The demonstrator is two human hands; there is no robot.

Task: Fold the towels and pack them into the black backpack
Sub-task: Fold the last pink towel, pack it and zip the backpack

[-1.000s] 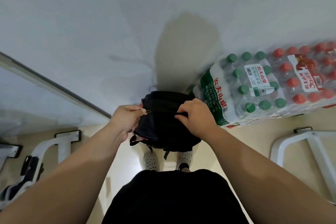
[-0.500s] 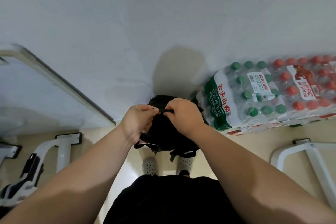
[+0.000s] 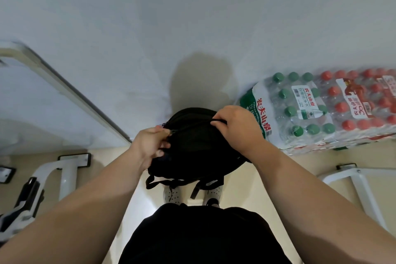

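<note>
The black backpack [image 3: 192,146] is held up in front of me against the white wall, above my feet. My left hand [image 3: 150,146] grips its left side, fingers pinched at the zipper line. My right hand [image 3: 237,128] pinches a black zipper pull cord at the top right of the bag. The zipper runs closed between my two hands. Loose black straps hang below the bag. No towel is in view; what is inside the bag is hidden.
Shrink-wrapped packs of water bottles, green caps [image 3: 300,109] and red caps [image 3: 364,100], lie on the floor at the right against the wall. A white frame leg [image 3: 362,186] stands at the right, another white stand [image 3: 64,173] at the left. A glass panel edge [image 3: 75,92] slants at left.
My hands were close together at the bag's top half a second ago; my right hand has since moved right along the zipper and the left hand left. The view has shifted slightly.
</note>
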